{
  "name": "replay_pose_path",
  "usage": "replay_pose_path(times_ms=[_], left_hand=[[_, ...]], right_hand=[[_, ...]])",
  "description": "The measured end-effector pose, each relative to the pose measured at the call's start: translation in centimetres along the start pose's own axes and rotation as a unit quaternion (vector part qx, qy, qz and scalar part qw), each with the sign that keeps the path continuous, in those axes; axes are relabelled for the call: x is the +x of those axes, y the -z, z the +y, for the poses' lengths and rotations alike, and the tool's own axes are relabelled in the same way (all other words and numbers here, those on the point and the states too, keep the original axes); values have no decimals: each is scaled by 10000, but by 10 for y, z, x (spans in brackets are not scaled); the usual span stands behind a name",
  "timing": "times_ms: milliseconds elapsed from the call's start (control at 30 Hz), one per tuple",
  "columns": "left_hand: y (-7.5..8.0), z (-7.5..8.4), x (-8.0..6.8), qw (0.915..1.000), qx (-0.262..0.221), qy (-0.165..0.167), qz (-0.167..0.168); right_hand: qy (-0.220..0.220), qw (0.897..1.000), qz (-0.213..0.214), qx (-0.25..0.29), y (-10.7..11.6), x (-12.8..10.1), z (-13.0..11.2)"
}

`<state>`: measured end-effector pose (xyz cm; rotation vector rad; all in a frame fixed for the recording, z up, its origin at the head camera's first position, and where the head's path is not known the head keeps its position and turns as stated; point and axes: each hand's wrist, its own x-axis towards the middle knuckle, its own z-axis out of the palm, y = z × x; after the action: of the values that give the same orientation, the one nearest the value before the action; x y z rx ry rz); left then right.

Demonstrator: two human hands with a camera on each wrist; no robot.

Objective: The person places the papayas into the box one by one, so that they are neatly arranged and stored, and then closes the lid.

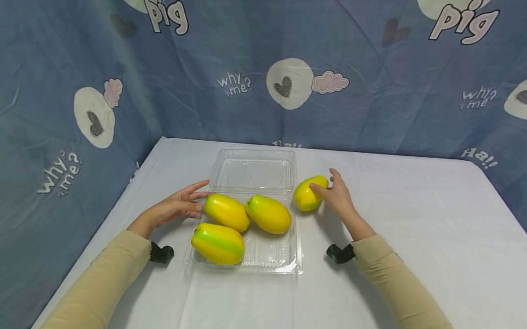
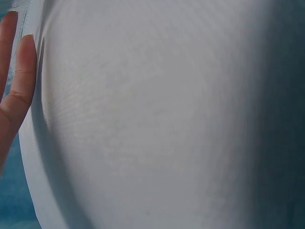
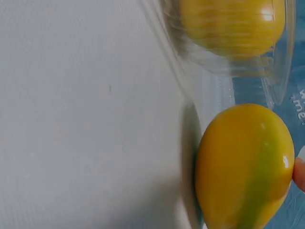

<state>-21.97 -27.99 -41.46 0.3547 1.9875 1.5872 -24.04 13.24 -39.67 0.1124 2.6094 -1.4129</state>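
Three yellow-green oval fruits, like papayas or mangoes, lie in an opened clear plastic clamshell box: a back left fruit, a back right fruit and a front left fruit. My left hand is at the box's left side with fingers spread, beside the back left fruit; it grips nothing. A similar fruit is on the table just right of the box. Over its right end is my right hand, thumb touching it and the other fingers apart. In the right wrist view a fingertip meets this fruit.
The box's clear lid lies folded back behind the base. A white cloth covers the table. Blue printed fabric hangs along the back and left side. Black wrist mounts sit under both sleeves.
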Motion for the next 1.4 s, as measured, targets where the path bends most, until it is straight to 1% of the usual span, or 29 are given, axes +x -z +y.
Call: replay_pose_path(times_ms=[133,267,367,500,700,833,1100,1267,1400], left_hand=[[0,0,-1,10000,-7,-27,-12],[0,-1,-1,10000,-10,-32,-14],[0,-1,-1,10000,2,-40,-11],[1,-2,-1,10000,25,-23,-4],[1,-2,-1,10000,62,15,30],[0,-1,-1,10000,19,5,46],[0,0,-1,10000,-62,-2,36],[0,-1,0,10000,-51,-10,26],[1,-1,-1,10000,-50,-20,2]], right_hand=[[-428,9982,-197,367,-4,-1,-1],[-818,9919,-460,854,-8,-2,0],[-955,9891,-556,974,-10,-2,0],[-988,9892,-524,946,-12,-3,1],[-942,9870,-498,1200,-16,-4,4],[-861,9877,-483,1210,-15,-5,5],[-746,9860,-496,1403,-9,-4,5],[-675,9868,-487,1391,-1,-7,4],[-468,9896,-523,1254,8,-12,2]])
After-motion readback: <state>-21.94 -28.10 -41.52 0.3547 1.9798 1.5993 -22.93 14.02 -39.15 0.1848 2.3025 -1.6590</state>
